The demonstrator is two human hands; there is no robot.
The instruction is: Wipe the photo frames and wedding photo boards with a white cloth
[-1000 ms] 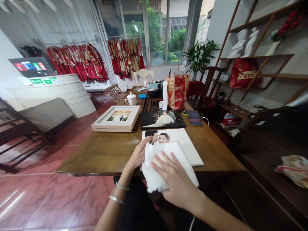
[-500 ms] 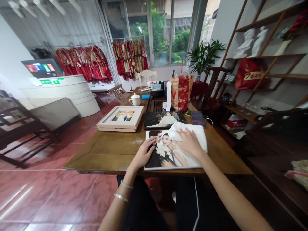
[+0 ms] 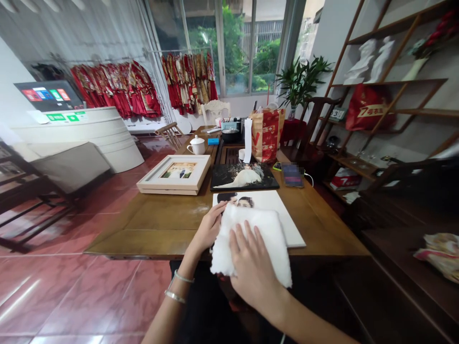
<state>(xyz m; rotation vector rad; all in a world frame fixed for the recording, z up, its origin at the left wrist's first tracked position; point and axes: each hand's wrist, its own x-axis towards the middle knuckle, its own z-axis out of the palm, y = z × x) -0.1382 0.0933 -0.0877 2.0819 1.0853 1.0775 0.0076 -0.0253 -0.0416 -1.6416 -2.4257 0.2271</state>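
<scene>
A photo panel [image 3: 287, 224] with a printed couple lies flat at the near edge of the wooden table. Spread over its lower middle is a white cloth [image 3: 265, 229], which hides much of the picture and hangs past the table's edge. My right hand [image 3: 251, 263] presses flat on the cloth with fingers stretched out. At the panel's left side rests my left hand [image 3: 210, 227], fingers extended along the edge and touching it; the cloth covers some of its fingertips. Just beyond lies a dark photo panel [image 3: 245, 177] showing a white gown.
On the table [image 3: 161, 234], a pale picture frame [image 3: 174, 175] lies at left, with a lidded white cup [image 3: 197, 145] behind it. A paper bag [image 3: 267, 136] stands at the back. A phone [image 3: 292, 175] with a cable lies right of the dark panel.
My right hand has moved the cloth from the panel's upper right down and left to its lower middle, covering the picture. My left hand stays at the left edge.
</scene>
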